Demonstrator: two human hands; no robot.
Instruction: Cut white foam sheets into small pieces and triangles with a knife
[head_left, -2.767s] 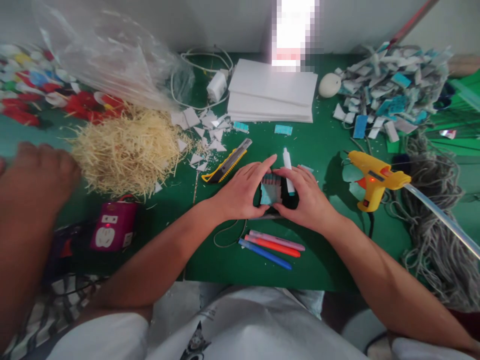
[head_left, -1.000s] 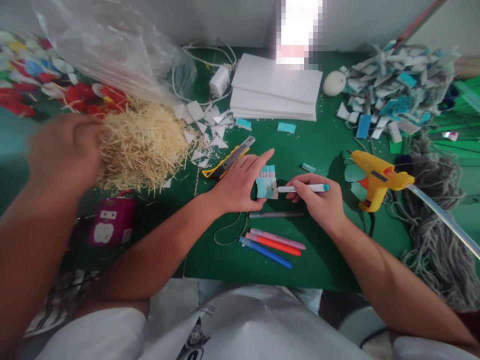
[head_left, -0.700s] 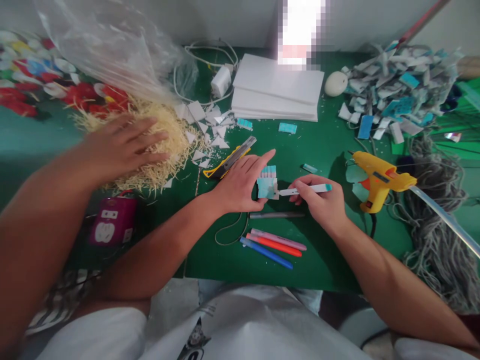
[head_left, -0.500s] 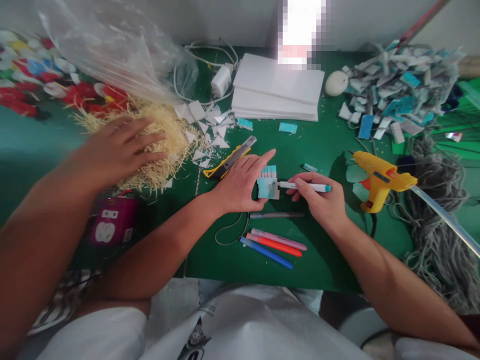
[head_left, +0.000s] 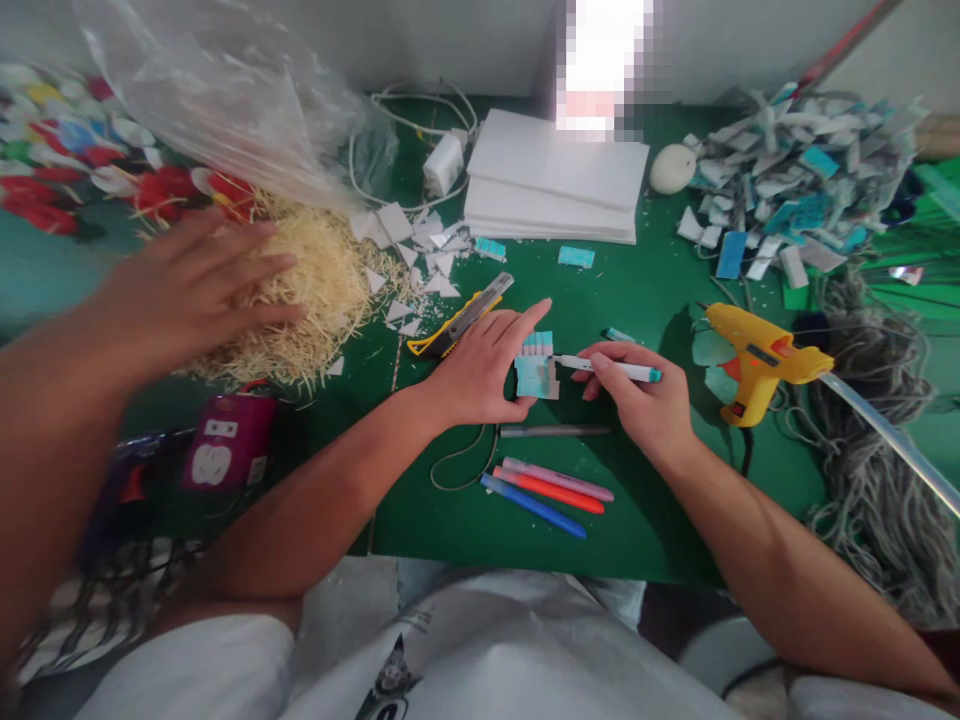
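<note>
Gripping a small turquoise piece [head_left: 537,378] at mid-desk [head_left: 652,530] in the fingers of the left hand [head_left: 478,372]. Clasping a white marker [head_left: 631,372] in those of the right hand [head_left: 646,398], with its tip at the piece's right edge

The marker [head_left: 630,372] is white with a teal end, the card [head_left: 534,378] turquoise and perhaps partly striped, the counter [head_left: 450,530] deep green.
</note>
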